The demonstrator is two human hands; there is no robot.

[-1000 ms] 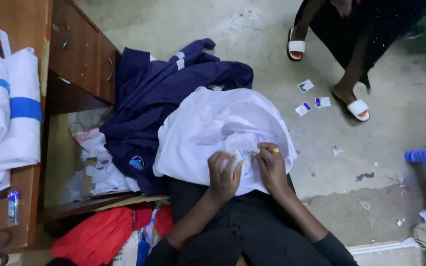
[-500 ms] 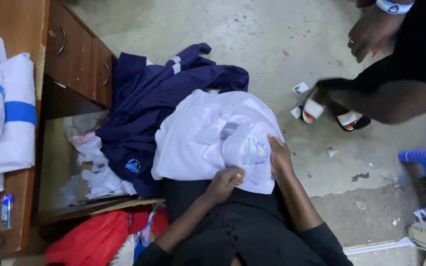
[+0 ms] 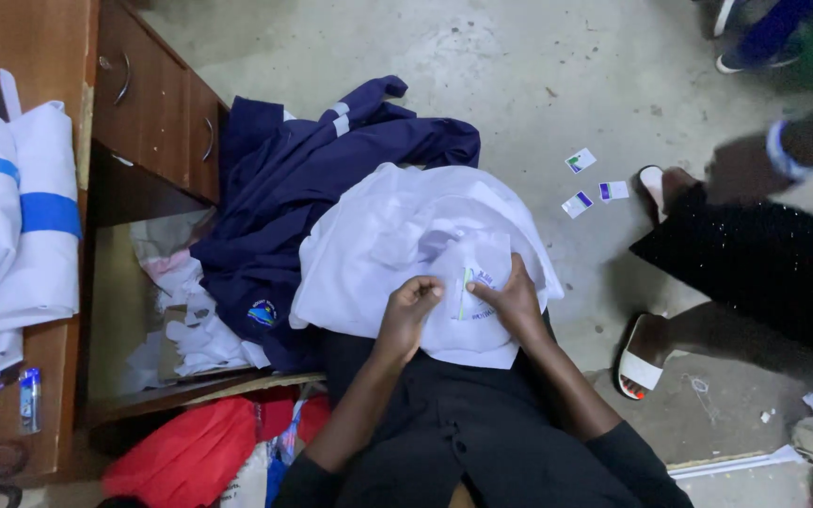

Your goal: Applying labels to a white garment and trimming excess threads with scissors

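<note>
A white shirt (image 3: 397, 245) lies spread over my lap. Both hands rest on its chest pocket (image 3: 475, 287), which carries a small printed badge. My left hand (image 3: 409, 306) pinches the pocket's left edge with bent fingers. My right hand (image 3: 512, 299) pinches the fabric at the pocket's right side. A navy blue garment (image 3: 312, 169) with a round badge lies under and behind the white shirt, draped toward the desk.
A wooden desk (image 3: 157, 122) with drawers stands at left, with folded white and blue cloth (image 3: 7, 216) on top. Paper scraps (image 3: 181, 310) fill its open shelf. A red bag (image 3: 190, 456) sits at the lower left. Another person in white sandals (image 3: 642, 353) stands on the concrete floor at right, near small cards (image 3: 590, 188).
My left hand has moved up from the shirt's lower edge to the pocket, joining the right hand. The other person at right has shifted their feet and straightened.
</note>
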